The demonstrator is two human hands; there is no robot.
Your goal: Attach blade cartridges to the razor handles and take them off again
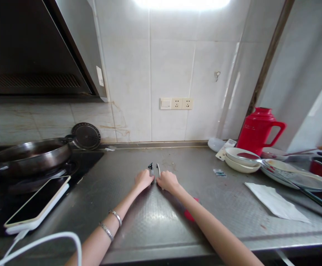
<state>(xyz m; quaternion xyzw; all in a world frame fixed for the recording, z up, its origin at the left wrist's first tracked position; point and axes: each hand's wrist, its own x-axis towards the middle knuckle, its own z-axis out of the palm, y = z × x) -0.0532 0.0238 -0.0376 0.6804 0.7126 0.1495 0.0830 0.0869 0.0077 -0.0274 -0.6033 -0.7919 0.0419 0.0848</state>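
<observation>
Noon: your left hand (145, 180) pinched slim black plastic-looking stick (151, 168) low, right hand (168, 181) curved silvery metallic-looking strip (158, 169); both seemed light.

No text legible: red thermos (253, 135) and hood label (100, 76) carry marks too small to read

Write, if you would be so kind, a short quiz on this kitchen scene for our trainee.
1. True or false: the left hand holds a slim dark piece, and the right hand a slim pale piece.
2. Which stands just behind the stacked bowls? A) a frying pan; B) a red flask; C) a phone.
3. On which forearm are the bracelets worn?

Key: 1. True. 2. B. 3. The left.
</observation>
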